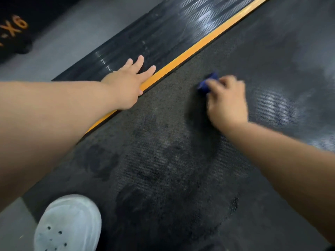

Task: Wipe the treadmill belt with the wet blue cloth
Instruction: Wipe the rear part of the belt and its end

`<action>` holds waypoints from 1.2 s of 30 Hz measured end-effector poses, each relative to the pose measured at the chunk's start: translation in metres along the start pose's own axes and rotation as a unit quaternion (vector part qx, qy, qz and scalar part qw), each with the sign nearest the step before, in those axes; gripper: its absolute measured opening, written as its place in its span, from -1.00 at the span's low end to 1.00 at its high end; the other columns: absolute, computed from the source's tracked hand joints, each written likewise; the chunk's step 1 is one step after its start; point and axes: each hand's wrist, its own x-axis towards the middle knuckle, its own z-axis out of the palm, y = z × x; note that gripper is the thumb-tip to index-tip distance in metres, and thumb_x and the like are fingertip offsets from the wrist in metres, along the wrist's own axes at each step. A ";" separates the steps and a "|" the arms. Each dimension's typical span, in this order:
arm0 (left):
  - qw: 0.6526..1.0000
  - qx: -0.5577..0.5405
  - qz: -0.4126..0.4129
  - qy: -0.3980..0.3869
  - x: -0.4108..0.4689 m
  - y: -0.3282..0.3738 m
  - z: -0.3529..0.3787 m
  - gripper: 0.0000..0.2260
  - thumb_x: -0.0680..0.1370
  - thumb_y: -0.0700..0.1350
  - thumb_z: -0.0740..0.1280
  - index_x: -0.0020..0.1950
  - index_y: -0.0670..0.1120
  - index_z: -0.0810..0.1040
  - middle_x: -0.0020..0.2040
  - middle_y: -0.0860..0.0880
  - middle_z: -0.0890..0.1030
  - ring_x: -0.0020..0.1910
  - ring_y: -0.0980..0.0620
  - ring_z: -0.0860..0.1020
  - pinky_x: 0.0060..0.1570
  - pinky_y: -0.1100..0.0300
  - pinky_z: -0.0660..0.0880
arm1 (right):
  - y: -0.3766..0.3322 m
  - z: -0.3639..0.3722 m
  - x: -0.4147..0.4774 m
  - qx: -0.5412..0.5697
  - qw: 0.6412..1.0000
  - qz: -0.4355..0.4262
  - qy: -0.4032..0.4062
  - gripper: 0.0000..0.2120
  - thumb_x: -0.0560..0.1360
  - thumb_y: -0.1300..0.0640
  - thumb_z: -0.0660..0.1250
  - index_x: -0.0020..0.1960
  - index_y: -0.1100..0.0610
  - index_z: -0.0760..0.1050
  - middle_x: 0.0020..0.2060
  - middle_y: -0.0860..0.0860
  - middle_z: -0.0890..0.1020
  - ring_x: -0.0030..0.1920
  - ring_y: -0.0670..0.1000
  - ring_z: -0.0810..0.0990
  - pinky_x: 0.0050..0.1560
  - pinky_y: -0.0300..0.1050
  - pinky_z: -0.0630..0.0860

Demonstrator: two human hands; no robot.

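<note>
Grey gym flooring (76, 33) is lying beside a ribbed black side rail (163, 33), where the left hand (126, 86) is resting, fingers spread. On the dotted black treadmill belt (172, 160), the right hand (226, 102) is clutching the bunched wet blue cloth (206, 84); soft and limp, it likely handles best wadded.

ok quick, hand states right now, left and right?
Left hand: open, fingers spread flat on the side rail, holding nothing.
Right hand: curled round the blue cloth, pressing it on the treadmill belt.
</note>
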 end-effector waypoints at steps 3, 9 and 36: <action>1.000 0.002 -0.014 0.024 0.001 0.004 0.002 -0.33 0.63 -0.15 0.20 0.56 0.13 -0.18 0.57 -0.02 -0.22 0.54 -0.12 -0.12 0.24 -0.09 0.39 | -0.033 0.010 -0.046 0.039 0.974 -0.209 -0.077 -0.71 0.49 0.17 0.26 0.19 0.12 0.55 0.05 0.18 0.55 -0.12 0.21 0.45 -0.09 0.06 0.47; 0.999 0.033 -0.006 0.018 0.001 0.004 -0.001 -0.23 0.60 -0.20 0.25 0.54 0.12 -0.26 0.56 -0.07 -0.20 0.54 -0.16 -0.10 0.12 -0.05 0.48 | 0.018 -0.009 0.024 -0.020 0.999 -0.038 -0.026 -0.70 0.52 0.12 0.23 0.23 0.07 0.52 0.10 0.16 0.49 0.03 0.23 0.41 -0.01 0.12 0.50; 0.996 0.065 -0.005 -0.061 0.010 0.004 -0.014 -0.07 0.55 -0.23 0.33 0.47 0.17 -0.41 0.51 -0.03 -0.38 0.53 -0.16 -0.19 0.01 0.01 0.59 | -0.025 0.014 0.067 -0.027 0.999 -0.005 -0.041 -0.70 0.51 -0.01 0.27 0.20 0.03 0.53 0.05 0.09 0.51 0.06 0.19 0.43 -0.08 0.03 0.43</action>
